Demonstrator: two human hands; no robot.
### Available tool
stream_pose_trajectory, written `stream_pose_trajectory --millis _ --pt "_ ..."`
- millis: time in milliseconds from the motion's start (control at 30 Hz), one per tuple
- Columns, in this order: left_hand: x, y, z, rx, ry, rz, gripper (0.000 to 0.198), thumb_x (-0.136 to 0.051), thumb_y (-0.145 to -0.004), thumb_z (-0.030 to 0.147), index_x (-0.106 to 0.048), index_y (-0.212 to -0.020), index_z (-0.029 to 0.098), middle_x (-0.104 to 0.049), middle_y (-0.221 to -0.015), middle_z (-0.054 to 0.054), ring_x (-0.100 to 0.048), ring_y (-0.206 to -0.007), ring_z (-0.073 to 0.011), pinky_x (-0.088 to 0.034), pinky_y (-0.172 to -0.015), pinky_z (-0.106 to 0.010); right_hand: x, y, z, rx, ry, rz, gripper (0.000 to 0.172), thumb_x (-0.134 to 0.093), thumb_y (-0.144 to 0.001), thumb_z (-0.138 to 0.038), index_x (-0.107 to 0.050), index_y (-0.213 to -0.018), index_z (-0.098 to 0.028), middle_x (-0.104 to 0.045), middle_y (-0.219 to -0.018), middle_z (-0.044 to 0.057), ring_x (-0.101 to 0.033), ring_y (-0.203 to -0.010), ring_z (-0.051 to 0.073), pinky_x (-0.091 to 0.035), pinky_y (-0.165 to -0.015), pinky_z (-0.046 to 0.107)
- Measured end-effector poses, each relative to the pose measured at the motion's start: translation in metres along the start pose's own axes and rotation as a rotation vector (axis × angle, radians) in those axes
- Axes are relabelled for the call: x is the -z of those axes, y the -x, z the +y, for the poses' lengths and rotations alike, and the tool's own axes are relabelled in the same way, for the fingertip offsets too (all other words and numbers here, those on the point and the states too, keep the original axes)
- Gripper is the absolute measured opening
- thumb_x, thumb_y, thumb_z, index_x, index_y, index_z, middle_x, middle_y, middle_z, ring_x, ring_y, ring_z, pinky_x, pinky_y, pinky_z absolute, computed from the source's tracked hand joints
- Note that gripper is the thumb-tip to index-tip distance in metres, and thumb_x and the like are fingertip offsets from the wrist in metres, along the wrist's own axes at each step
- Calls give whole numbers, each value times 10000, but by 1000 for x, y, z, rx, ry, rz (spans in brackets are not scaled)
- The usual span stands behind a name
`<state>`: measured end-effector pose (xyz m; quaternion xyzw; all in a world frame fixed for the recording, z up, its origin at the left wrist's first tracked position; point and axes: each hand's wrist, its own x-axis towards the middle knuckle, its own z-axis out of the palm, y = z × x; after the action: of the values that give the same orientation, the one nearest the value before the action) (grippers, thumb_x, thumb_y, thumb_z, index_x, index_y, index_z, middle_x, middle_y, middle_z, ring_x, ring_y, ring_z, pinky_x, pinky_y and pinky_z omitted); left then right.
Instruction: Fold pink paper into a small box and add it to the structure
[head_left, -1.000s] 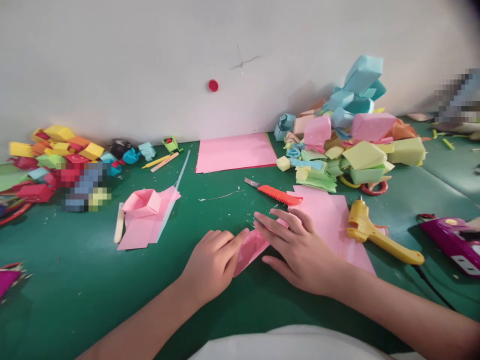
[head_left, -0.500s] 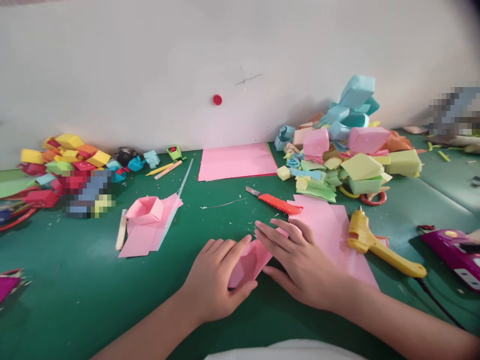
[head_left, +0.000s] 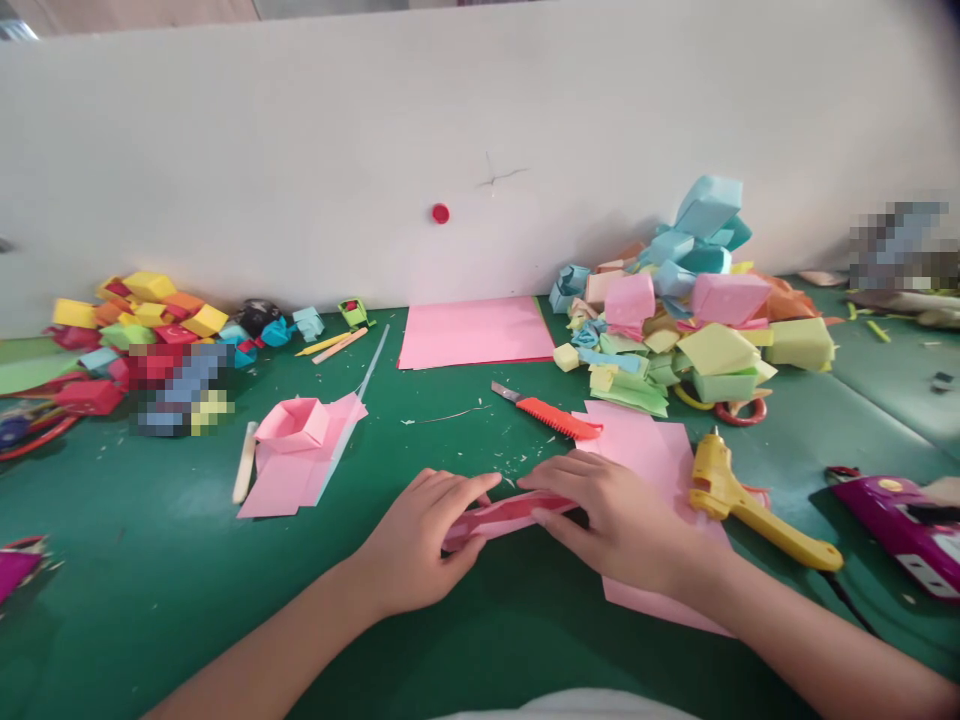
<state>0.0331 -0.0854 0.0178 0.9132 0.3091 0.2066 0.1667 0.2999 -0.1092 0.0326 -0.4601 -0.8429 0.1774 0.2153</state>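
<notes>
A folded piece of pink paper (head_left: 506, 516) is held low over the green table between my two hands. My left hand (head_left: 424, 540) closes on its left end, thumb below and fingers on top. At the right end, my right hand (head_left: 611, 515) grips it between thumb and fingers, which partly hide it. Under my right forearm lie pink paper sheets (head_left: 652, 450). Just beyond that hand rests an orange utility knife (head_left: 555, 416) with its blade out. To the left, a pink folded paper box (head_left: 294, 425), open at the top, sits on cut pink paper pieces (head_left: 277, 490).
A yellow glue gun (head_left: 757, 500) lies at the right, near a purple power strip (head_left: 900, 520). Colourful paper boxes (head_left: 150, 310) are piled at the left, more folded paper (head_left: 705, 300) at the right. Flat pink sheets (head_left: 476, 332) lie by the white wall (head_left: 300, 150).
My right hand has moved from the top of the pink paper to its right end. The paper now looks flatter and longer between both hands. The view has tilted up slightly.
</notes>
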Motion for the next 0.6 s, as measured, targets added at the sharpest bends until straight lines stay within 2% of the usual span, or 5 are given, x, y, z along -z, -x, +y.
stream_pose_trajectory --millis 133,267,333,500,600 --pt "3 -11 -8 -57 -63 41 489 -541 -933 151 -468 -1406 252 -641 -1283 -91 -599 -1153 -245 -492 -979 -418 -1 -5 3 -82 -17 1 236 -575 -943 -266 -719 -1129 -256 -773 -1035 41 -709 -898 225 -556 -765 363" --pt "2 -20 -6 -155 -216 159 376 -509 -899 50 -628 -1194 250 -580 -1361 -102 -539 -1225 -271 -465 -1014 -453 1 -7 3 -177 -76 13 245 -550 -942 -230 -738 -1095 -261 -780 -1031 31 -726 -873 213 -574 -735 345" --pt "0 -20 -2 -156 -263 191 330 -530 -878 48 -666 -1112 238 -577 -1371 -105 -529 -1219 -288 -458 -1006 -473 2 -8 4 -188 -104 25 245 -553 -940 -228 -741 -1092 -264 -779 -1033 32 -729 -875 211 -579 -737 341" --pt "-6 -18 3 -125 -282 180 281 -559 -854 48 -707 -997 239 -565 -1402 -88 -514 -1218 -303 -431 -986 -492 1 -5 7 -201 -136 25 252 -561 -932 -232 -731 -1117 -254 -770 -991 40 -713 -776 188 -569 -667 315" --pt "-3 -19 2 -119 -243 188 262 -531 -855 14 -691 -868 221 -585 -1358 -79 -502 -1225 -294 -417 -979 -484 3 -4 1 -170 -139 20 260 -555 -940 -260 -716 -1144 -247 -764 -986 46 -708 -776 191 -566 -683 323"
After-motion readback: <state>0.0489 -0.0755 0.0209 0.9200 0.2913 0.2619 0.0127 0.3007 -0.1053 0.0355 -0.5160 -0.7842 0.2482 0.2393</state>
